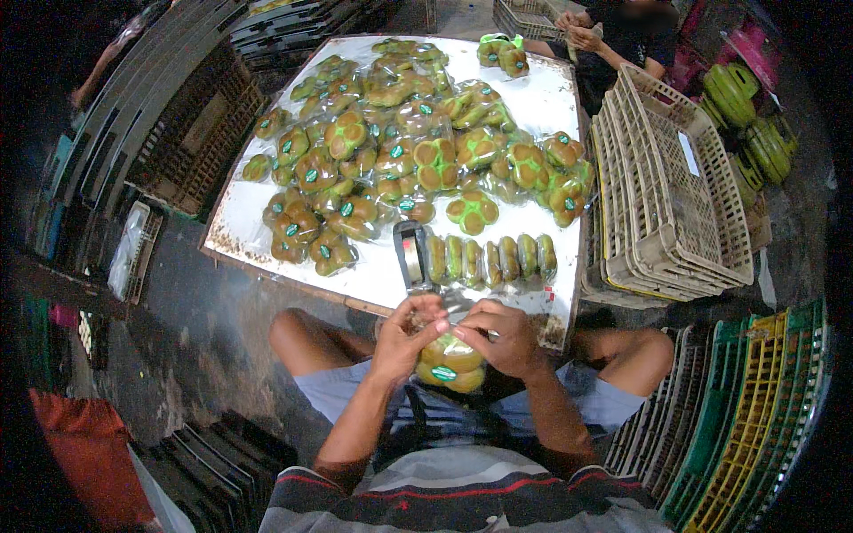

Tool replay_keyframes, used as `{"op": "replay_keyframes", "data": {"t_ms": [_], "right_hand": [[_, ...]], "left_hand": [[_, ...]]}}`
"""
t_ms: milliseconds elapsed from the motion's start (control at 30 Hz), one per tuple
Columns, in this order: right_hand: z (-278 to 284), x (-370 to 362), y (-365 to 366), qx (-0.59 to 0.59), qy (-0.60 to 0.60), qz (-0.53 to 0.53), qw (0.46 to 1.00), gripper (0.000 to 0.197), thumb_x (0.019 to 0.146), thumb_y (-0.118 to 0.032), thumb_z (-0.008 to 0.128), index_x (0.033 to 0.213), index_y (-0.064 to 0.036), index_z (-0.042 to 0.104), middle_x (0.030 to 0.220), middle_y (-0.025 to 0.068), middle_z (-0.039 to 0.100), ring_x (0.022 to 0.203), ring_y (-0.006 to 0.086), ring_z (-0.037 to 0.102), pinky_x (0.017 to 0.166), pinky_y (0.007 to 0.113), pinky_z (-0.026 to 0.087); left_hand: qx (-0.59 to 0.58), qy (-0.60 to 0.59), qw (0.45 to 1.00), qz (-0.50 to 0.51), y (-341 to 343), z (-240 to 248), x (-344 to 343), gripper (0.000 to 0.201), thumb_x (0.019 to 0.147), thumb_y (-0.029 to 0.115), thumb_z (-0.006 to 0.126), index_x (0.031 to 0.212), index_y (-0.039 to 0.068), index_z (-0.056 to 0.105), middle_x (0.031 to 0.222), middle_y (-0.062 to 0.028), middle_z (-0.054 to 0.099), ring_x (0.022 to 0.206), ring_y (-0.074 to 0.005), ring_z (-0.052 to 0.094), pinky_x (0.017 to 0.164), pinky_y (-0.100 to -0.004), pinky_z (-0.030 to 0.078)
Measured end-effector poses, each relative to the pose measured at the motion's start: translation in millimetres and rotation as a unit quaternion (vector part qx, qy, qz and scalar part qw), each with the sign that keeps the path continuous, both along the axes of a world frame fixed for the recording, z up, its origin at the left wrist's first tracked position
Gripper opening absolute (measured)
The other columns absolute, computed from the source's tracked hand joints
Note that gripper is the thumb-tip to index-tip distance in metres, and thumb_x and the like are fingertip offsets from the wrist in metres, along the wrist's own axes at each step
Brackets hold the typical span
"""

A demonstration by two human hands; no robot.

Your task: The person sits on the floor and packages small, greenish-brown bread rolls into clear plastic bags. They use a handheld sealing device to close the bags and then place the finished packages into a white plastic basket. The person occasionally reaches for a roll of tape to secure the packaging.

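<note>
Between my knees hangs a clear plastic bag of bread buns [451, 366], brown and green with a small green label. My left hand [405, 338] pinches the gathered top of this bag between thumb and fingers. From the other side my right hand [508, 339] is closed on the same bag neck, its thumb close to the left one. Just beyond my hands, a black tape dispenser [411, 253] lies at the table's near side. To its right runs a row of bagged buns [491, 259] standing on edge.
A large heap of bagged flower-shaped buns [391, 147] covers much of the white table [258, 213]. Stacked beige crates [662, 195] stand right of the table, and dark crates [195, 133] left. Green and yellow crates [755, 391] are at lower right. Another person's hands [582, 34] show at the far side.
</note>
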State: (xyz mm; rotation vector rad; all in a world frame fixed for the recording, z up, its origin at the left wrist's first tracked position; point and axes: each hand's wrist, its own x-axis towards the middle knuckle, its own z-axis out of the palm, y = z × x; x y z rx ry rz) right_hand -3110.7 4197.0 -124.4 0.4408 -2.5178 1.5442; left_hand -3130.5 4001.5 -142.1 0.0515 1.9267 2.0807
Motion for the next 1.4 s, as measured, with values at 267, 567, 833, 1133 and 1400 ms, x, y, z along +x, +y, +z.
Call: {"op": "replay_keyframes", "data": {"t_ms": [267,567,833,1133,1400], "right_hand": [[-38,16,-50,-0.037,-0.235,-0.105,0.965,0.023,0.092,-0.021,0.070,0.083,-0.0021,0.061,0.081,0.0070,0.062,0.076,0.0178,0.062,0.067,0.034,0.049],[-80,22,-87,-0.335,-0.255,-0.065,0.905,0.063,0.090,-0.030,0.073,0.135,-0.0032,0.038,0.129,0.0123,0.050,0.120,0.0211,0.049,0.103,0.036,0.040],[-206,-82,-81,-0.154,-0.301,-0.254,0.906,0.037,0.087,-0.029,0.077,0.073,0.0019,0.062,0.069,-0.0007,0.053,0.068,0.0131,0.053,0.065,0.030,0.043],[-159,-39,-48,0.052,-0.185,-0.033,0.981,0.029,0.085,-0.025,0.074,0.073,-0.0003,0.066,0.067,0.0128,0.059,0.065,0.0250,0.057,0.062,0.039,0.045],[-7,-43,-30,-0.054,-0.246,0.156,0.955,0.035,0.086,-0.036,0.075,0.073,-0.0035,0.068,0.068,0.0061,0.063,0.066,0.0128,0.057,0.062,0.033,0.047]], "left_hand": [[-0.167,0.050,0.981,0.083,-4,-25,7,0.019,0.091,0.016,0.066,0.086,-0.002,0.063,0.093,-0.0076,0.059,0.091,-0.0162,0.055,0.082,-0.0308,0.044],[0.133,-0.087,0.973,0.167,-11,-28,15,0.044,0.087,0.017,0.063,0.127,0.004,0.050,0.125,-0.0127,0.055,0.120,-0.0250,0.052,0.103,-0.0404,0.043],[0.272,-0.251,0.915,0.160,-46,-51,7,0.039,0.093,0.029,0.062,0.124,0.007,0.057,0.111,-0.0089,0.067,0.099,-0.0247,0.067,0.084,-0.0400,0.056],[0.182,-0.231,0.946,0.135,-72,-14,-4,0.039,0.090,0.022,0.064,0.121,0.000,0.056,0.106,-0.0104,0.068,0.088,-0.0235,0.069,0.072,-0.0342,0.058],[-0.062,-0.068,0.993,-0.068,-37,-26,-10,0.068,0.080,0.004,0.066,0.143,0.002,0.041,0.122,-0.0085,0.060,0.113,-0.0199,0.057,0.098,-0.0328,0.045]]}}
